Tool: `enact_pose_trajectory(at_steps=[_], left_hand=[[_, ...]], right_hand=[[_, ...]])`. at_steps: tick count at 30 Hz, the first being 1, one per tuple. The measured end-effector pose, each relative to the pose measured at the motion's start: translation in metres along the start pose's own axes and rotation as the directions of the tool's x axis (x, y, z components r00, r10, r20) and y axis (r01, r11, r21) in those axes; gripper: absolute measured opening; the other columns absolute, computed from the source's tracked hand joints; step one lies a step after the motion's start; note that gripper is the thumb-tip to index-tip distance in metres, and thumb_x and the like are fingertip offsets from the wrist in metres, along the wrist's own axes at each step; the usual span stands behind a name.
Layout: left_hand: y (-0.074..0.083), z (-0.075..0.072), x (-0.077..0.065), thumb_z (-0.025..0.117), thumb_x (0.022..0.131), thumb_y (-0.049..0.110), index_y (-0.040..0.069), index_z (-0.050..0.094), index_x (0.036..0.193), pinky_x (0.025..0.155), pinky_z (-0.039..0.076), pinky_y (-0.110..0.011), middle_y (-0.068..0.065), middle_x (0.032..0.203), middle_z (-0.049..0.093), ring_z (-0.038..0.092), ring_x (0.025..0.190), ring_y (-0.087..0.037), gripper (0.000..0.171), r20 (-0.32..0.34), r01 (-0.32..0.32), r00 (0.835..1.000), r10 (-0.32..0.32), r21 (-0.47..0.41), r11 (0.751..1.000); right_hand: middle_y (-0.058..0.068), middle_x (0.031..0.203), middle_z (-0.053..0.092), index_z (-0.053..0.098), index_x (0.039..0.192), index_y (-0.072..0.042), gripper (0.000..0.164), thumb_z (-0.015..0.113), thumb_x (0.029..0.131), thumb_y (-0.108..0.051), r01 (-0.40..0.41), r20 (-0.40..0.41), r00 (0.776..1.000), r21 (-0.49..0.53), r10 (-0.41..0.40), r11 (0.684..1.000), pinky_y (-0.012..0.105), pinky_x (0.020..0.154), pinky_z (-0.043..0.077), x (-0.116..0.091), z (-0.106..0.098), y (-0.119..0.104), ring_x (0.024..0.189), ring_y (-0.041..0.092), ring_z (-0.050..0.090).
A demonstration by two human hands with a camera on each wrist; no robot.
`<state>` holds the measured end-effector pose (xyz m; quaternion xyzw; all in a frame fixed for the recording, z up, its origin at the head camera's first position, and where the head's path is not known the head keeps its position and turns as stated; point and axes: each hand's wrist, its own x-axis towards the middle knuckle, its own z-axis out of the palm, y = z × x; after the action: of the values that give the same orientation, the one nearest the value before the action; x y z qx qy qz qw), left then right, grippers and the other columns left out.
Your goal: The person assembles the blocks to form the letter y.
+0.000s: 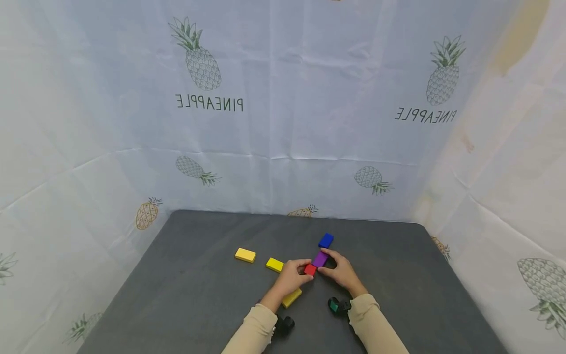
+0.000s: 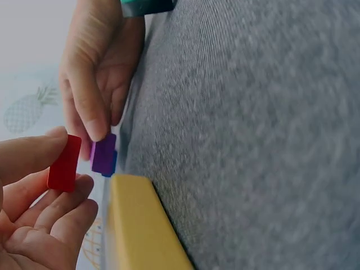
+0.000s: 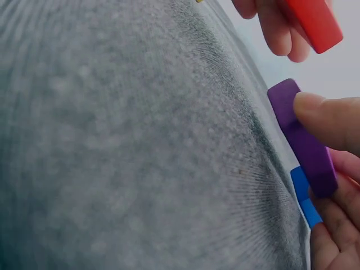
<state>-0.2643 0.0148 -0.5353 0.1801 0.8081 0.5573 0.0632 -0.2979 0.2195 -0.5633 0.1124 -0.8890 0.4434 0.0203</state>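
My left hand pinches a red block between thumb and fingers, its narrow end showing in the left wrist view. Beside it, my right hand grips a purple block, the thumb on one long side and the fingers at the far end in the right wrist view. The two held blocks are close together in the head view. Just beyond the purple block lies a blue block, partly covered by it and by fingers in the right wrist view.
Three yellow blocks lie on the dark grey tabletop: one far left, one next to the left hand, and one partly under the left wrist. White cloth with printed pineapples surrounds the table.
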Motion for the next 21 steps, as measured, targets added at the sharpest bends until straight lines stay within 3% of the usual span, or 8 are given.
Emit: enact_pose_trajectory(at_steps=[21], left_hand=[[-0.004, -0.005, 0.013, 0.071, 0.082, 0.003, -0.007, 0.056, 0.127, 0.09, 0.052, -0.037, -0.021, 0.126, 0.06, 0.061, 0.113, -0.031, 0.048, -0.01, 0.034, 0.999, -0.034, 0.014, 0.999]], right_hand=[[0.021, 0.145, 0.042, 0.052, 0.137, -0.008, 0.065, 0.077, 0.078, -0.022, 0.021, -0.023, 1.0, -0.008, -0.021, 1.0, 0.06, 0.108, 0.029, 0.014, 0.002, -0.005, 0.135, 0.043, 0.036]])
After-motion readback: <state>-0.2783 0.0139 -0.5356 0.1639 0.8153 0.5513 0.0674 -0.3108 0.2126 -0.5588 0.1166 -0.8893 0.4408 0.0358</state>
